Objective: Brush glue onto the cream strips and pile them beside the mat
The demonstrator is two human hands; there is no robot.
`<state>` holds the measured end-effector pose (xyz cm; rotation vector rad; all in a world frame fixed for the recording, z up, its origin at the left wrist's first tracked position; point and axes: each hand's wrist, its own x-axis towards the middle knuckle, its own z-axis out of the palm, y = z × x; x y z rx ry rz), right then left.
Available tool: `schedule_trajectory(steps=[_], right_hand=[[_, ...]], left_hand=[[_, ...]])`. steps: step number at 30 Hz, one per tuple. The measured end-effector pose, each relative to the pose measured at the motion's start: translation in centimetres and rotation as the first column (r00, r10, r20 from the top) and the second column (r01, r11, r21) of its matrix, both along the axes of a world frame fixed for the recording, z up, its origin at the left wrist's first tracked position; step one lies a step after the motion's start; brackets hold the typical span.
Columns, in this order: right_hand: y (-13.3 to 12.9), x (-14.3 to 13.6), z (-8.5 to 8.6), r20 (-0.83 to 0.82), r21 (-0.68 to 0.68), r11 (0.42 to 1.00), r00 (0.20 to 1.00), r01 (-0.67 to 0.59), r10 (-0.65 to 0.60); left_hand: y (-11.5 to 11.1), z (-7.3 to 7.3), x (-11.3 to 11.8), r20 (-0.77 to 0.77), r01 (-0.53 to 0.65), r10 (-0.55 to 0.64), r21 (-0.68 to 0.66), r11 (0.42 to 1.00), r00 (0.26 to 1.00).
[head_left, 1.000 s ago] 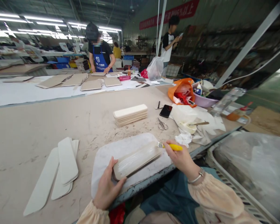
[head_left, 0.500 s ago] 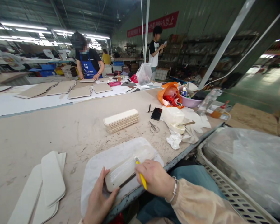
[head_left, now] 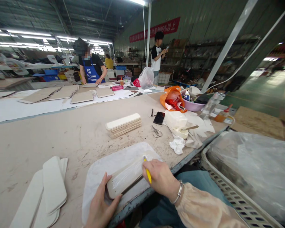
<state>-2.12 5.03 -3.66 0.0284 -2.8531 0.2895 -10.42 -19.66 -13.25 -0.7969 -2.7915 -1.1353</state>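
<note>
Coated strip (head_left: pixel 123 182) lies on a white sheet (head_left: pixel 92 177) at the table's edge, its near end between the left hand's (head_left: pixel 102 202) spread thumb and fingers. The right hand (head_left: pixel 160 177) pinches a yellow-handled brush (head_left: pixel 148 174), tip on the far part. Beyond sit stacked strips (head_left: pixel 123 125), scissors (head_left: pixel 157 132) and a phone (head_left: pixel 159 118); crumpled tissue (head_left: pixel 177 145) lies right, loose pieces (head_left: pixel 53 186) left.

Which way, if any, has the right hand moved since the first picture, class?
Yes: left and nearer the wearer, judged against the scissors. The right hand was below and right of them; now it is almost straight below.
</note>
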Motion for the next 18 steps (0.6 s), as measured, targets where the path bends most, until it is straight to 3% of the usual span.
schedule_trajectory(steps=[2,5,8,10,12,14,16,18], right_hand=[[1.1,-0.5,-0.6,0.042,0.042,0.995,0.995,0.093,-0.094],[0.3,-0.7,-1.3,0.104,0.023,1.000,0.995,-0.010,0.007],[-2.8,-0.5,-0.9,0.052,-0.242,0.960,0.986,-0.144,0.161],[-4.8,-0.6,-0.4,0.021,-0.532,0.837,0.985,-0.132,0.169],[-6.0,-1.2,-0.4,0.057,-0.772,0.633,0.985,-0.059,0.162],[-6.4,-1.9,-0.9,0.120,-0.888,0.460,0.979,0.031,0.165],[-5.9,-2.5,-1.7,0.181,-0.918,0.380,0.974,0.116,0.138],[-4.6,-2.8,-2.3,0.234,-0.903,0.384,0.970,0.191,0.069]], left_hand=[[0.0,0.1,0.1,0.020,-0.007,0.007,0.003,1.000,1.000],[0.1,0.3,0.3,0.036,-0.007,0.006,0.027,1.000,0.999],[0.2,0.7,0.5,0.054,0.007,-0.010,0.056,0.998,0.998],[0.2,0.8,0.6,0.081,0.017,-0.023,0.071,0.997,0.996],[0.2,1.0,0.7,0.108,0.024,-0.034,0.087,0.996,0.994],[0.2,1.1,0.8,0.124,0.019,-0.032,0.107,0.994,0.992],[0.2,1.1,0.9,0.127,0.007,-0.023,0.120,0.993,0.992],[0.1,1.0,1.1,0.120,0.000,-0.014,0.123,0.992,0.993]])
